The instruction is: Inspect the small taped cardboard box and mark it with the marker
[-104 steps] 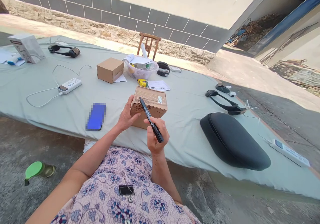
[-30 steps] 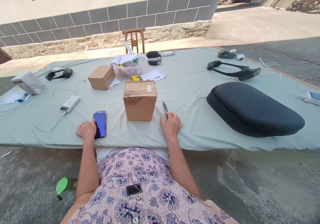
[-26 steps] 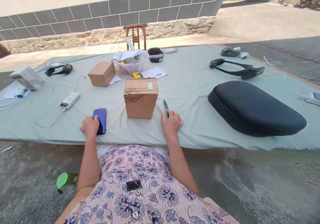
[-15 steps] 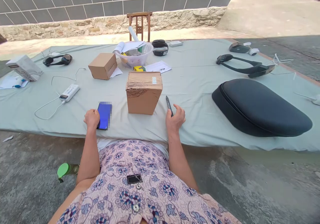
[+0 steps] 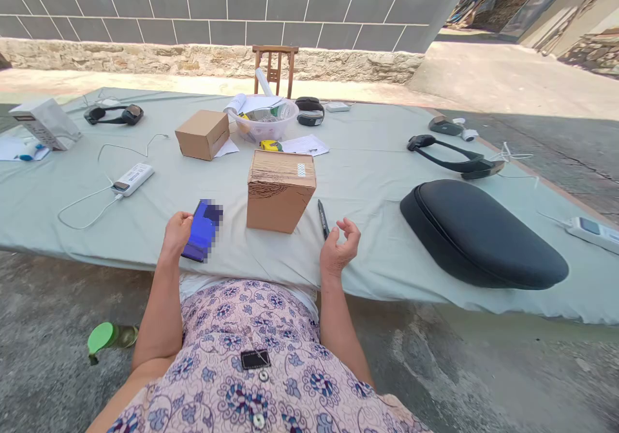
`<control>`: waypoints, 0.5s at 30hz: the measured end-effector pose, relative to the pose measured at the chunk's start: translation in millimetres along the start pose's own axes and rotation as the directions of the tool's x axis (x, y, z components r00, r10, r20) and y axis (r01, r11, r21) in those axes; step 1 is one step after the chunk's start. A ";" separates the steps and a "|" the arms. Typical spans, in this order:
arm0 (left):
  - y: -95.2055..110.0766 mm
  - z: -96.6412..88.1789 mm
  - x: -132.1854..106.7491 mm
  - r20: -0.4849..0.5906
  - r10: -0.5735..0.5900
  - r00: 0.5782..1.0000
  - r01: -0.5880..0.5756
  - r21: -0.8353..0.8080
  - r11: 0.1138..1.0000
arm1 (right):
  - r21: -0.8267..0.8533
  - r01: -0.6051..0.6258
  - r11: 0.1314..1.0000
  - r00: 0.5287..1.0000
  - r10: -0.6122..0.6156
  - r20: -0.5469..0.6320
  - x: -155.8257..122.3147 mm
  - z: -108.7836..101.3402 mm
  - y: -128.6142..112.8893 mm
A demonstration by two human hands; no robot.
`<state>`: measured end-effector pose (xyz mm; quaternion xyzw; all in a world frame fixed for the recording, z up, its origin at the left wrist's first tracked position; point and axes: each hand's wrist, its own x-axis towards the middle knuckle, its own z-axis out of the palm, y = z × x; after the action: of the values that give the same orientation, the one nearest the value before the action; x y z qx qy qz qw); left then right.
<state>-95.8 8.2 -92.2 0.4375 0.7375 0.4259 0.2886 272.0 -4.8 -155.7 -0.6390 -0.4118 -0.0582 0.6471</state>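
Observation:
A taped cardboard box [image 5: 279, 190] stands on the grey-green cloth of the table [image 5: 367, 169], straight ahead of me. My left hand [image 5: 176, 230] is curled round the left edge of a blue phone [image 5: 203, 230], which lies slightly turned near the table's front edge. A black marker pen [image 5: 323, 217] lies just right of the box. My right hand [image 5: 341, 246] hovers beside the pen's near end, raised a little off the cloth. Its fingers are loosely bent and apart, and it holds nothing.
Behind the box are a smaller carton [image 5: 202, 134], a plastic bowl of odds and ends [image 5: 267, 120] and papers. A power bank with cable [image 5: 133, 178] lies left. A large black case [image 5: 483, 233] and a headset [image 5: 449, 156] lie right. A green-capped bottle [image 5: 104, 337] is on the ground.
Earlier I held the box and the pen; both are now set down. My right hand has lifted off the cloth beside the pen. My left hand has closed on the phone and turned it.

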 end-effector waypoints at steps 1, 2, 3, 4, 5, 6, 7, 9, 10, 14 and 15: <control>3.1 0.2 -1.6 0.010 0.004 1.000 -0.004 -0.056 0.998 | 0.013 -0.005 1.000 1.000 0.005 -0.004 -0.5 -1.6 -2.7; 6.7 0.1 -3.7 0.021 0.008 1.000 -0.005 -0.112 0.994 | 0.031 -0.010 0.999 1.000 0.010 -0.005 -0.9 -3.4 -5.9; 11.1 0.1 -6.6 0.030 0.010 0.999 -0.006 -0.159 0.987 | 0.053 -0.016 0.998 1.000 0.016 -0.002 -1.3 -5.2 -9.5; 16.1 0.0 -10.2 0.033 0.016 0.999 -0.009 -0.211 0.978 | 0.078 -0.027 0.997 1.000 0.027 0.004 -1.5 -7.1 -13.8; 21.9 0.3 -14.7 0.036 0.028 0.999 -0.017 -0.276 0.961 | 0.107 -0.042 0.993 0.999 0.041 0.016 -1.7 -9.2 -18.7; 28.3 1.2 -20.2 0.038 0.049 0.998 -0.032 -0.350 0.936 | 0.140 -0.063 0.988 0.998 0.059 0.035 -1.9 -11.3 -24.4; 35.2 2.9 -26.5 0.035 0.085 0.996 -0.059 -0.463 0.884 | 0.176 -0.089 0.980 0.995 0.078 0.066 -2.3 -13.5 -30.8; 49.9 9.3 -41.0 0.025 0.179 0.983 -0.120 -0.654 0.747 | 0.254 -0.148 0.956 0.980 0.107 0.169 -4.2 -18.0 -45.4; 57.3 13.8 -48.8 0.020 0.220 0.975 -0.140 -0.713 0.687 | 0.294 -0.183 0.938 0.964 0.112 0.243 -5.8 -20.4 -53.4; 81.2 34.0 -78.4 0.086 0.298 0.951 -0.095 -0.833 0.545 | 0.402 -0.380 0.833 0.759 0.033 0.650 -18.0 -30.7 -83.4; 84.8 37.9 -84.2 0.114 0.313 0.943 -0.075 -0.843 0.532 | 0.396 -0.439 0.806 0.656 -0.014 0.755 -21.8 -33.4 -89.2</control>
<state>6.3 -30.9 -30.8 0.3795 0.3531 0.6927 0.5015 219.4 -59.6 -94.2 -0.4407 -0.5502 0.4003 0.5855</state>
